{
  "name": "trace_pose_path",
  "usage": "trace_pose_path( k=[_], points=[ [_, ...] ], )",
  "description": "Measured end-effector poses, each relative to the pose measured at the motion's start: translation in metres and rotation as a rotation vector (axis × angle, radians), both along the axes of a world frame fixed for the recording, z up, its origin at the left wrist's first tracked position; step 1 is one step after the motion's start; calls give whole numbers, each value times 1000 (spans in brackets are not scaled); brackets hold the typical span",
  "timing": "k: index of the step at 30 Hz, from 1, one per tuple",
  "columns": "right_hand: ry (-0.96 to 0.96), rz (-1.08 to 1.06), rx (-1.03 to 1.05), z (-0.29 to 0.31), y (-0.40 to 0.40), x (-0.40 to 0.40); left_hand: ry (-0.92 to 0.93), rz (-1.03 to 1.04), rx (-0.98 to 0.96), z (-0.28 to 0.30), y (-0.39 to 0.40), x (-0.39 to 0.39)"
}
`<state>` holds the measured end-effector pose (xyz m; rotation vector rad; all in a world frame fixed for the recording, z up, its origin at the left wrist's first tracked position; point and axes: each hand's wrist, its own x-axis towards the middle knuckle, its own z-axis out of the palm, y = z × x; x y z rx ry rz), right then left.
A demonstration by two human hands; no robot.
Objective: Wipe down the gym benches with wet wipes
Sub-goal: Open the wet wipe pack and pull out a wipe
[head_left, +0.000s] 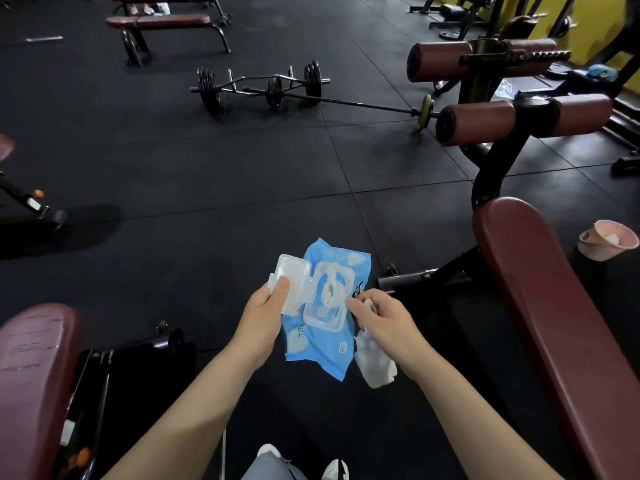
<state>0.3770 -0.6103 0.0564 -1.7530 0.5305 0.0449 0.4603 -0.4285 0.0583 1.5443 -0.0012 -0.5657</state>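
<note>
A blue pack of wet wipes (pixel 320 334) is held in front of me over the floor, its clear plastic lid (pixel 292 282) flipped open to the left. My left hand (pixel 261 320) grips the pack from the left, thumb on the open lid. My right hand (pixel 384 323) holds a crumpled white wipe (pixel 375 363) that hangs below it, its fingertips at the pack's right edge. A maroon padded bench (pixel 554 323) runs along my right. Another maroon bench (pixel 31 375) lies at my lower left.
Barbells with black plates (pixel 263 88) lie on the black rubber floor ahead. Padded leg rollers (pixel 519 117) rise at the right bench's far end. A pink bowl (pixel 607 239) with used wipes sits on the floor at right. More benches (pixel 162 24) stand far left.
</note>
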Motion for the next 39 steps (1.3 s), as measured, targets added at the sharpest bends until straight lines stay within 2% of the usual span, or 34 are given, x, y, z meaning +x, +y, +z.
trace_pose_path(
  k=[5, 9, 13, 15, 17, 20, 22, 24, 27, 31, 34, 39],
  points=[
    [-21, 21, -83, 8, 8, 3, -11, -8, -3, 5, 1, -1],
    [39, 41, -167, 7, 15, 5, -48, -62, 34, 8, 5, -3],
    [13, -12, -64, 6, 20, 6, -103, -57, 95, 12, 5, -4],
    [-11, -56, 16, 6, 21, 6, -179, -55, 205, 13, 2, -1],
    [-40, -62, 65, 7, 22, 6, -321, -57, 388, 13, -1, 0],
    [-91, -25, 81, 12, 22, 3, -771, -70, 626, 17, -1, -3],
    [-113, 5, 62, 15, 19, 3, -1043, -196, 682, 20, -1, -4],
    [-126, 43, 32, 16, 15, 4, -1129, -332, 682, 24, -3, -4],
    [-134, 98, 3, 19, 11, 4, -1042, -401, 655, 30, -11, 0],
    [-150, 119, 6, 21, 7, 1, -976, -407, 694, 34, -18, 4],
    [-147, 121, -12, 20, 3, 1, -932, -378, 651, 37, -23, 3],
    [-134, 139, -21, 21, 1, -2, -631, -400, 569, 38, -26, 7]
  ],
)
